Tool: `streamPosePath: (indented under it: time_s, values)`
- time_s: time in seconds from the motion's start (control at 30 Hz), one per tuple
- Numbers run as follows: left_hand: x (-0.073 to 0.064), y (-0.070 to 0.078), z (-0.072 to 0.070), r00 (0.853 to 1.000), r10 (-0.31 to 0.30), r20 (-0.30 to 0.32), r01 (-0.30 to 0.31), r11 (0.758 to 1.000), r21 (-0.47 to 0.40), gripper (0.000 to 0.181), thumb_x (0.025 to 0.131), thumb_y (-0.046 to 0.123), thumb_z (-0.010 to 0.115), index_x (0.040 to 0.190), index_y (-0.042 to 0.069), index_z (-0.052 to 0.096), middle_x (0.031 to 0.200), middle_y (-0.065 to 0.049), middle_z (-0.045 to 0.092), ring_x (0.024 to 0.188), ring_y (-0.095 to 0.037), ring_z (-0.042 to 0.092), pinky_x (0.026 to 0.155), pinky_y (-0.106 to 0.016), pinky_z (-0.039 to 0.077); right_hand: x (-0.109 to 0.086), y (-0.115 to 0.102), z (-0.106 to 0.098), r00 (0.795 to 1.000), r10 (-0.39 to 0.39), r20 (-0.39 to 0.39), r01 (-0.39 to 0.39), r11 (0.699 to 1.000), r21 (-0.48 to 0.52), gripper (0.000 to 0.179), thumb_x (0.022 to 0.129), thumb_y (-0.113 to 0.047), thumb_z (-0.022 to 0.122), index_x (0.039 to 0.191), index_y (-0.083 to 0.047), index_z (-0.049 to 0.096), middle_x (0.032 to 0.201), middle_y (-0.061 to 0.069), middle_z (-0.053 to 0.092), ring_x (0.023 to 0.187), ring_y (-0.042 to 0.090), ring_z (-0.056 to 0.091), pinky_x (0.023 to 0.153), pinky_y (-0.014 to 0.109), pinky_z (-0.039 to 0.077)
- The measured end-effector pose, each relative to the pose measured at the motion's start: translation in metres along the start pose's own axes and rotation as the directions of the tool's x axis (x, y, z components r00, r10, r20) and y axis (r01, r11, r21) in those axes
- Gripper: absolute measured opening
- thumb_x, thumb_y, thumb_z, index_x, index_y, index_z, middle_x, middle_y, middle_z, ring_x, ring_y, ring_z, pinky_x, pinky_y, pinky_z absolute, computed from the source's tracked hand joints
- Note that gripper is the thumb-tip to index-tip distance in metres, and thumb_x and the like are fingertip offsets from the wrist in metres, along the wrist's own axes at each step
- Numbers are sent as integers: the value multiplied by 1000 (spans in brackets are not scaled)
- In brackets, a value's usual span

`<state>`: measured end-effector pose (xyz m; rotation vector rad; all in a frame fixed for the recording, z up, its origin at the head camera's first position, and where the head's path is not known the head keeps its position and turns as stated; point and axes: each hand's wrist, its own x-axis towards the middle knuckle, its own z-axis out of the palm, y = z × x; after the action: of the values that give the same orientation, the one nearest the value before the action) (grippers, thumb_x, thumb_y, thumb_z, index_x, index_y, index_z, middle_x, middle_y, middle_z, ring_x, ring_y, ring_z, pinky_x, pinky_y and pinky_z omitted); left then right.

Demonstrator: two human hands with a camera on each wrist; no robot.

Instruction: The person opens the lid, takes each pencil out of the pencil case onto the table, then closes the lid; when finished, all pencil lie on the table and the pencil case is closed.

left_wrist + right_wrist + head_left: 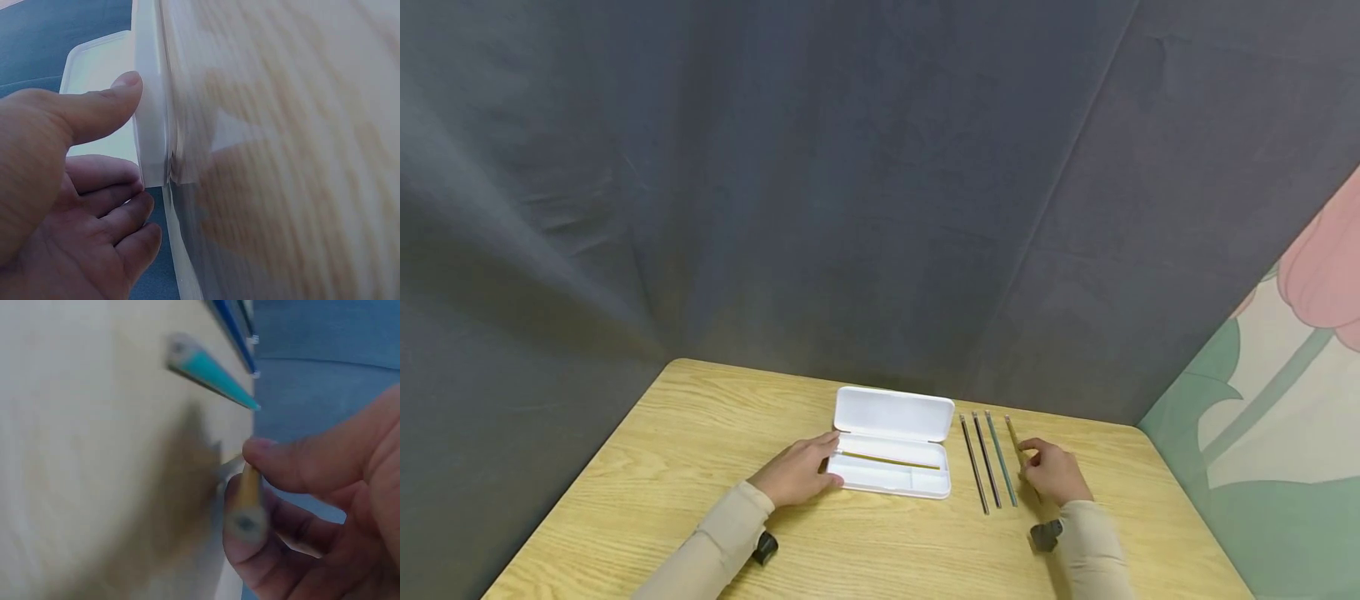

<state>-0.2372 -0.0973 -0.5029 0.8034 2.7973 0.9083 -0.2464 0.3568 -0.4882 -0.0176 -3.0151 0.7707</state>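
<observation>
A white pencil case (pixel 891 414) lies with its lid raised on the table, and one yellow pencil (pixel 887 460) lies lengthwise inside it. My left hand (pixel 797 473) holds the case's left end; in the left wrist view the thumb lies against its front wall and the fingertips touch its end. To the right of the case, my right hand (pixel 1054 473) pinches another yellow pencil (pixel 250 487) between thumb and fingers. Beside that hand lie a teal pencil (pixel 1002 460), a dark blue pencil (pixel 987 460) and a dark grey-brown pencil (pixel 974 464), roughly parallel.
The wood-grain table (pixel 700 425) has a dark curtain (pixel 850 208) along its back edge. A panel with a tulip pattern (pixel 1300 400) stands at the right. Inside the case a low divider (pixel 912 478) marks off a small compartment.
</observation>
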Motion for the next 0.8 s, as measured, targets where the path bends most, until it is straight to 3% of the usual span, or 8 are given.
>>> streamPosePath:
  time_s: [0.23,0.33,0.4,0.5,0.57,0.63,0.7,0.8]
  values:
    - [0,1,-1,1000,-13,2,13,1000,-8,71,96,40,69,153,7,44,163,-12,39,146,-34,45,118,-47,44,2,-1,9,1000,-9,26,10,999,-32,50,86,-5,71,134,-2,58,89,10,69,64,17,56,54,29,46]
    - [0,1,-2,1000,-18,8,18,1000,-11,72,95,40,70,154,8,44,163,-11,39,147,-34,45,119,-47,44,2,-8,6,996,-59,-61,59,998,-2,46,88,-5,71,133,-3,62,93,10,71,72,17,63,59,32,54]
    - [-1,1,-2,1000,-20,10,20,1000,-11,72,95,40,70,154,8,44,163,-11,39,146,-34,45,119,-48,44,3,-19,5,986,-104,-133,116,989,88,40,91,-4,71,130,-4,65,99,12,73,82,18,68,70,31,60]
    - [-1,1,-2,1000,-23,11,23,1000,-9,71,95,40,70,153,7,45,163,-11,40,147,-34,45,119,-48,43,3,-48,6,965,-184,-187,235,923,304,34,93,-1,70,127,-4,69,113,20,73,98,20,72,85,22,61]
    - [-1,0,-1,1000,-23,11,23,1000,-4,70,96,40,70,152,6,46,163,-11,40,147,-33,45,119,-47,43,3,-69,11,956,-238,-172,291,856,429,31,92,2,70,123,-2,70,116,24,72,103,22,72,88,17,60]
    - [-1,0,-1,1000,-26,9,26,1000,0,70,96,41,69,152,6,46,163,-10,39,147,-33,45,119,-47,43,2,-89,20,946,-293,-140,324,814,482,29,91,3,71,120,-1,71,116,23,73,103,24,73,86,17,60]
    - [-1,0,-1,1000,-26,4,26,1000,-1,70,96,41,69,152,6,46,163,-10,39,147,-33,44,119,-47,43,3,-106,33,936,-332,-114,346,813,468,27,89,3,73,115,-5,74,112,17,75,99,23,74,84,18,61]
    - [-1,1,-1,1000,-26,-3,26,1000,5,70,96,40,70,153,7,45,163,-11,39,147,-33,45,119,-47,44,5,-122,55,927,-372,-51,361,846,393,24,88,-1,76,109,-13,77,106,6,77,95,19,74,82,20,62]
